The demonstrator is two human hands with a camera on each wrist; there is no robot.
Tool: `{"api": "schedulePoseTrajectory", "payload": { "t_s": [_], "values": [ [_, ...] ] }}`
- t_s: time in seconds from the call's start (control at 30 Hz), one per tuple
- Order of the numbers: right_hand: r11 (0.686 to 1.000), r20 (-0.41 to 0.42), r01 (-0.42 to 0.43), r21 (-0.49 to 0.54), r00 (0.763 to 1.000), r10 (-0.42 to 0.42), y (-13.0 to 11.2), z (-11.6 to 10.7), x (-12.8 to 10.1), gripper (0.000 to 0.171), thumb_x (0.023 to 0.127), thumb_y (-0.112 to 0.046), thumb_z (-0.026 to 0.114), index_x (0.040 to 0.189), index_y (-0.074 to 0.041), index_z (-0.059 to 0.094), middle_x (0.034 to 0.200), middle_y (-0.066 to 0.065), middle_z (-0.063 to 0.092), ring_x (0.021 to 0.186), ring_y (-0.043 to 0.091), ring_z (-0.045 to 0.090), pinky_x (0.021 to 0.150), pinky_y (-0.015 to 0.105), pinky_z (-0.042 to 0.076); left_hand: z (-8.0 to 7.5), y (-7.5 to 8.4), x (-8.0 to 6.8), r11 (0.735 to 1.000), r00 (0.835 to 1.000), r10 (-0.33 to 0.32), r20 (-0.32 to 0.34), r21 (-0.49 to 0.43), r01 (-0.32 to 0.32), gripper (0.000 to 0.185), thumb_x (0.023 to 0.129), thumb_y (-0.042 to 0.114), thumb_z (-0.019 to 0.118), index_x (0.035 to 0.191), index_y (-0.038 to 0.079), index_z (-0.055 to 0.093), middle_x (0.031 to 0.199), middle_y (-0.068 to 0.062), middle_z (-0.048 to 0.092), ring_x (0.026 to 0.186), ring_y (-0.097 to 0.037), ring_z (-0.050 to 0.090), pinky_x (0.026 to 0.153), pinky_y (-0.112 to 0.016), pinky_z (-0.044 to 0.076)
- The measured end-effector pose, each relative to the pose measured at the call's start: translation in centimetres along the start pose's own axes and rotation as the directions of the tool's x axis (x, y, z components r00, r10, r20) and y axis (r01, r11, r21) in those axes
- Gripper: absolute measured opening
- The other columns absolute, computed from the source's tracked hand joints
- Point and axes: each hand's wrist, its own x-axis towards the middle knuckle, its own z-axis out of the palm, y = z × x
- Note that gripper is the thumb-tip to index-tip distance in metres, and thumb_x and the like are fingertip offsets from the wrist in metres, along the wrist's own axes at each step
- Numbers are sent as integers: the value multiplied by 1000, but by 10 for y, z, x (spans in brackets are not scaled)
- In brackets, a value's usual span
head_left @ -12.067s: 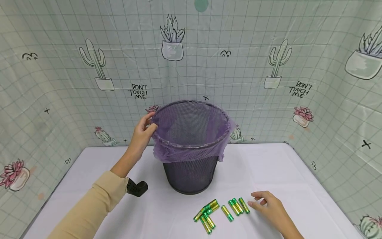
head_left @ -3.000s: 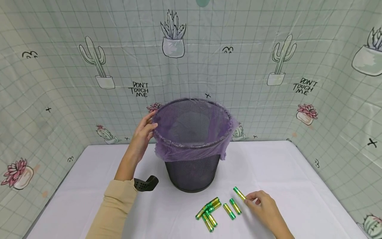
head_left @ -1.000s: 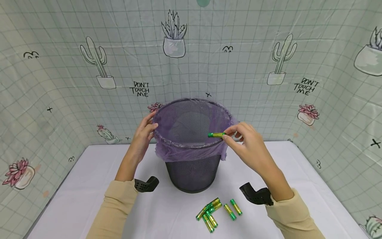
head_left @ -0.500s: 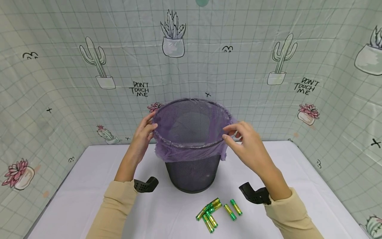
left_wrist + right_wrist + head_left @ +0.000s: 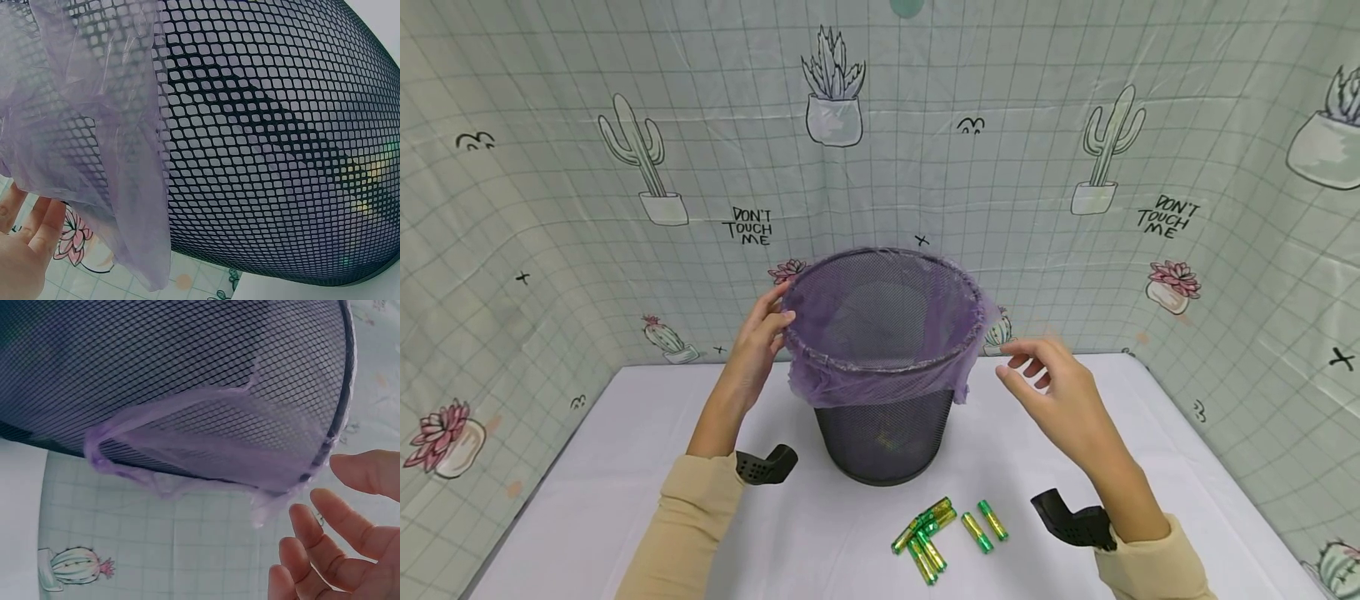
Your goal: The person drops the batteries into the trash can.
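While your left hand [image 5: 758, 337] grips bin [image 5: 880, 433] rim, right hand [image 5: 1060, 396] hangs empty, fingers loose; batteries [image 5: 947, 533] lie below-left of it, nearer right hand, long axes mostly pointing away from you.

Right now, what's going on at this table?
A person is working at a black mesh bin lined with a purple bag on a white table. The left hand holds the bin's rim. The right hand hangs open and empty in the air just right of the rim. A cluster of green and gold batteries lies on the table in front of the bin; something yellowish shows through the mesh near the bottom.
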Motion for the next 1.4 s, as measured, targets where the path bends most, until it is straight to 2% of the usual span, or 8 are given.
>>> {"api": "schedulePoseTrajectory", "payload": {
  "t_s": [0.27, 0.5, 0.63, 0.77, 0.87, 1.1, 1.3, 1.4],
  "values": [
    [997, 46, -70, -29, 996, 71, 17, 9, -22, 25, 88, -20, 62, 109, -6, 63, 93, 3, 60, 83, 17, 51, 70, 27, 43, -2, -2, 1, 1000, 1000, 1, -8, 1, -1, 58, 91, 21, 42, 147, 17, 25, 146, -12, 22, 136, -25, 21, 111, -46, 17],
    [985, 109, -164, -45, 980, 168, 45, 21, -50, 29, 87, -26, 64, 110, -7, 63, 93, 0, 60, 79, 6, 48, 66, 22, 43, -1, -2, 1, 1000, 1000, 1, -8, -9, -1, 58, 92, 20, 42, 147, 16, 25, 143, -13, 25, 134, -26, 24, 111, -46, 18],
    [961, 174, -269, -57, 945, 275, 67, 32, -75, 31, 85, -26, 66, 109, -6, 63, 91, 0, 59, 78, 5, 48, 63, 21, 43, -1, -2, 1, 1000, 1000, -11, -4, -7, 10, 58, 92, 20, 42, 147, 15, 24, 144, -14, 24, 135, -26, 23, 111, -46, 17],
    [916, 281, -393, -79, 873, 398, 86, 47, -97, 37, 83, -26, 68, 111, -4, 61, 92, 0, 58, 78, 8, 48, 64, 21, 42, -1, -2, 1, 1000, 1000, -19, -2, -3, 19, 58, 93, 20, 42, 147, 15, 23, 145, -14, 24, 135, -25, 23, 111, -46, 18],
    [895, 355, -439, -80, 827, 437, 97, 57, -110, 42, 83, -27, 67, 114, -1, 58, 94, 0, 56, 78, 7, 46, 65, 21, 40, -2, -2, 1, 1000, 1000, -16, -4, 1, 16, 58, 93, 20, 42, 147, 16, 23, 145, -14, 24, 135, -26, 23, 111, -46, 18],
    [885, 416, -464, -43, 797, 438, 107, 72, -124, 42, 80, -22, 70, 112, 3, 57, 89, 1, 53, 70, 4, 43, 63, 17, 41, -1, -2, 1, 1000, 1000, -3, 1, 3, 3, 59, 92, 20, 42, 147, 15, 23, 145, -14, 24, 135, -26, 24, 111, -46, 17],
    [868, 413, -490, -78, 776, 476, 105, 78, -122, 36, 78, -20, 71, 106, 0, 60, 91, 2, 54, 78, 11, 46, 66, 21, 42, -1, -3, 1, 1000, 1000, 4, -1, 7, -4, 58, 92, 20, 41, 147, 15, 23, 143, -14, 25, 133, -26, 26, 110, -45, 20],
    [871, 419, -485, -83, 776, 472, 103, 80, -122, 31, 77, -18, 72, 100, -1, 61, 91, 3, 53, 81, 13, 46, 69, 24, 43, -2, -3, 1, 1000, 1000, 4, -4, 6, -4, 57, 93, 19, 41, 147, 16, 24, 143, -14, 26, 132, -26, 28, 110, -44, 21]
  ]
}}
